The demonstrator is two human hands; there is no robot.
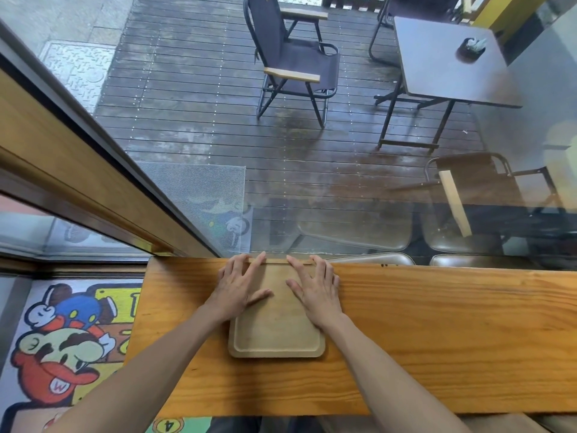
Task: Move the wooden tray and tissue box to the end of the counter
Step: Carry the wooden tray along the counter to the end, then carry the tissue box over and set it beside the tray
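Observation:
A pale wooden tray [276, 332] with rounded corners lies flat on the orange-brown wooden counter [437, 332], its far edge against the window glass. My left hand [239, 287] rests flat on the tray's far left part, fingers spread and reaching its far rim. My right hand [315, 290] rests flat on the far right part in the same way. Neither hand curls around the tray. No tissue box is in view.
The counter's left end [146, 307] is close to the tray's left side, with a cartoon floor mat [62, 339] below it. A glass window [312, 182] stands right behind the counter. Outside are folding chairs [290, 60] and a dark table [446, 57]. The counter runs on to the right.

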